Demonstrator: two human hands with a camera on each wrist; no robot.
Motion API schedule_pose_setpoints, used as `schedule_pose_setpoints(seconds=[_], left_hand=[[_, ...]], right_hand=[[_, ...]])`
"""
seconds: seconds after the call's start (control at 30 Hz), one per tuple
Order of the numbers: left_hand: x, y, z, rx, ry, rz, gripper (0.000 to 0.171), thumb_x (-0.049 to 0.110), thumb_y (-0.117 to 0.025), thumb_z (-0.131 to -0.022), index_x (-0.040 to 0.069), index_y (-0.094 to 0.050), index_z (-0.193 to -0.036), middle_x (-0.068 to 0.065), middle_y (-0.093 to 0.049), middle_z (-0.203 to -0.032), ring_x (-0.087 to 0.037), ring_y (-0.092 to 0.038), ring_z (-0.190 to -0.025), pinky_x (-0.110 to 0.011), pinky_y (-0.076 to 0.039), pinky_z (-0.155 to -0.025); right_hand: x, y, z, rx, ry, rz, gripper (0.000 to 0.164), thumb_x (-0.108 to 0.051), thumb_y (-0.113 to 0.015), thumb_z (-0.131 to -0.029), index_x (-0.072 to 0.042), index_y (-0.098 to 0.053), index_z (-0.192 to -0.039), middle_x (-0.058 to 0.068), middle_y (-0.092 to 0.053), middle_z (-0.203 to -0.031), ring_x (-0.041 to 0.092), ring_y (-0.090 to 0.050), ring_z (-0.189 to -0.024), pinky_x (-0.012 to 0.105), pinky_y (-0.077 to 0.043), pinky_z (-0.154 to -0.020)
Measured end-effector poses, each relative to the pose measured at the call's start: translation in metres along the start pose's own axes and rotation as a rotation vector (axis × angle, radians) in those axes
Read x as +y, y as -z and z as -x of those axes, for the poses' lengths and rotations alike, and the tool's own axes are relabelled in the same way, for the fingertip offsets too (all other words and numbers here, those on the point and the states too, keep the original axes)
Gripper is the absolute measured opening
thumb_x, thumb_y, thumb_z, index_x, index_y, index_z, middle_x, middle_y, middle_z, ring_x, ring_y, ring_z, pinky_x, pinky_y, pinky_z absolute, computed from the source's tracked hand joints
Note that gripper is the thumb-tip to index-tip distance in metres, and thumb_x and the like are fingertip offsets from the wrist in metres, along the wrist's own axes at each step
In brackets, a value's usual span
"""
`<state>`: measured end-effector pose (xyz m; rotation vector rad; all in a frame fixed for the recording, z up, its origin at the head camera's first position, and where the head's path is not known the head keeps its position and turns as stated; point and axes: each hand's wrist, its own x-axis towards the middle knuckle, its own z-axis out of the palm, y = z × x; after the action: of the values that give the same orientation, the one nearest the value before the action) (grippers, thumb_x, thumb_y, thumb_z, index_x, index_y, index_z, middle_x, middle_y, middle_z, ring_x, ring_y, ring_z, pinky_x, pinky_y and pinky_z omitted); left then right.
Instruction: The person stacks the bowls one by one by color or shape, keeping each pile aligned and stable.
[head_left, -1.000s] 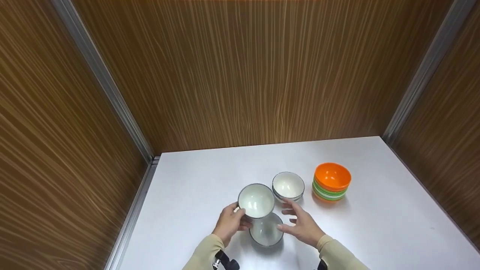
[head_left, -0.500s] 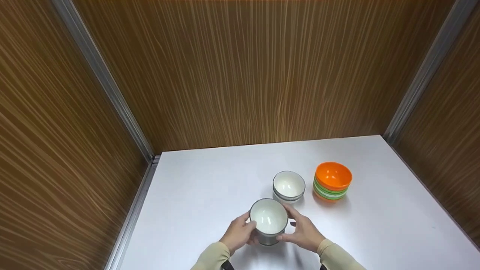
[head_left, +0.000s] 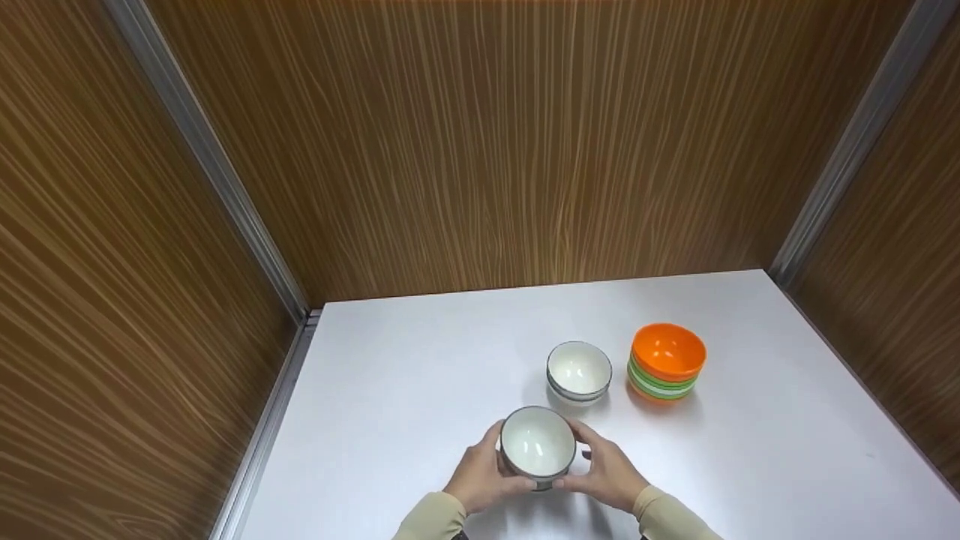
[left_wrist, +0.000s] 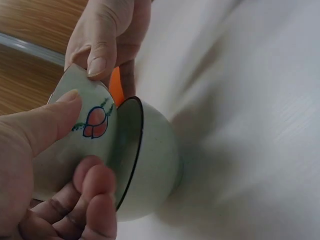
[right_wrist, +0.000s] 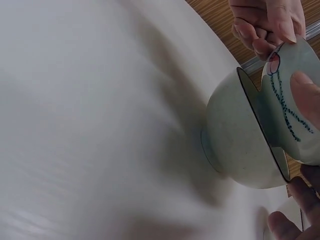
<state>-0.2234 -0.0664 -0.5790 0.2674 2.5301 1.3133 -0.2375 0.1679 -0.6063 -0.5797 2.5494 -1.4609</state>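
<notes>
A white bowl [head_left: 538, 442] with a dark rim is held upright between my two hands near the front of the table. A painted red and blue flower [left_wrist: 95, 122] shows on its outside in the left wrist view. My left hand [head_left: 480, 469] grips its left side, thumb towards me. On the other side, my right hand [head_left: 607, 469] holds it between thumb and fingers. Directly below, a second white bowl [right_wrist: 237, 135] stands on the table. The held bowl's base dips inside that lower bowl's rim; whether they touch inside is hidden.
Behind my hands stands a short stack of white bowls [head_left: 579, 371]. To its right is a stack with an orange bowl [head_left: 667, 349] on top and green bowls [head_left: 660, 388] beneath. Wood-grain panels [head_left: 480, 150] enclose the white table [head_left: 405, 360] at the back and sides.
My left hand has brought the bowl right and towards me, then down into the lower bowl. My right hand has closed in and now grips it too.
</notes>
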Motion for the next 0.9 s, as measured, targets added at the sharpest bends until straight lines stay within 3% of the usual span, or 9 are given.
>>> schedule_pose_setpoints(seconds=[0.17,0.27,0.4,0.63,0.9], left_hand=[[-0.004,-0.004,-0.001,0.046,0.006,-0.011,0.109,0.056,-0.077,-0.053,0.018,-0.027,-0.142,0.005,-0.043,-0.137,-0.016,-0.043,-0.121,-0.044,-0.03,-0.105],[-0.008,-0.007,0.0,0.084,0.01,-0.044,0.107,0.058,-0.076,-0.05,0.02,-0.033,-0.14,0.004,-0.047,-0.125,-0.018,-0.047,-0.113,-0.042,-0.039,-0.098],[-0.013,-0.011,0.0,0.109,0.02,-0.067,0.106,0.06,-0.076,-0.048,0.021,-0.036,-0.138,0.005,-0.041,-0.109,-0.015,-0.047,-0.102,-0.037,-0.045,-0.091],[-0.018,-0.016,-0.002,0.106,0.013,-0.036,0.107,0.059,-0.076,-0.05,0.019,-0.033,-0.139,0.006,-0.041,-0.116,-0.018,-0.045,-0.113,-0.04,-0.04,-0.097],[-0.02,-0.017,-0.003,0.103,0.017,-0.041,0.106,0.054,-0.077,-0.051,0.018,-0.032,-0.14,0.008,-0.042,-0.118,-0.016,-0.047,-0.112,-0.038,-0.041,-0.096]], right_hand=[[0.003,-0.001,0.0,0.001,-0.002,0.009,0.098,-0.046,-0.08,-0.06,-0.02,-0.032,-0.141,-0.001,-0.04,-0.139,0.027,-0.04,-0.123,0.052,-0.042,-0.092],[0.005,-0.003,0.0,-0.011,-0.013,0.015,0.098,-0.046,-0.08,-0.059,-0.02,-0.032,-0.141,0.0,-0.04,-0.138,0.026,-0.04,-0.123,0.053,-0.042,-0.092],[0.008,-0.005,0.001,-0.025,-0.026,0.025,0.099,-0.047,-0.08,-0.059,-0.017,-0.032,-0.141,0.002,-0.042,-0.137,0.027,-0.041,-0.122,0.052,-0.042,-0.092],[0.011,-0.005,0.0,-0.03,-0.019,0.041,0.099,-0.046,-0.08,-0.059,-0.016,-0.033,-0.14,0.001,-0.045,-0.134,0.026,-0.044,-0.119,0.052,-0.043,-0.09],[0.015,-0.007,-0.002,-0.041,-0.005,0.042,0.099,-0.045,-0.08,-0.06,-0.015,-0.033,-0.141,0.0,-0.044,-0.135,0.023,-0.047,-0.116,0.048,-0.046,-0.089]])
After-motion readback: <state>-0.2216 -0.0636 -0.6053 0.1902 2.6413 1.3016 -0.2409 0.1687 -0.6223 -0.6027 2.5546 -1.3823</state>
